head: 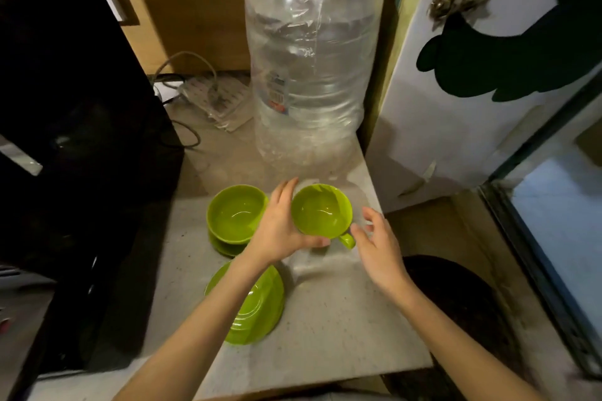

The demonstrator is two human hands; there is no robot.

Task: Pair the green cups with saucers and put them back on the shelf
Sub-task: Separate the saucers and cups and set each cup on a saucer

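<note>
- Our grey speckled stone counter [325, 319] carries a big clear plastic water bottle [309, 58] at its far edge.
- An empty glossy green saucer [257, 309] lies mid-counter; another green cup [236, 213] already sits paired.
- Our left hand [280, 228] grips the handled green plastic cup [321, 210] near the right edge; our right hand [379, 244] hovers open, released. Next, we judge, lower it squarely onto that saucer.

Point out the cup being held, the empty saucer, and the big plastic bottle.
held cup [321, 210], head view, inner bowl.
empty saucer [260, 309], head view, right of centre, beside the forearm.
plastic bottle [312, 52], head view, mid body.

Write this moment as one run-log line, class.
left hand: holding cup | right hand: open beside handle | second cup: on saucer | spare saucer: empty
</note>
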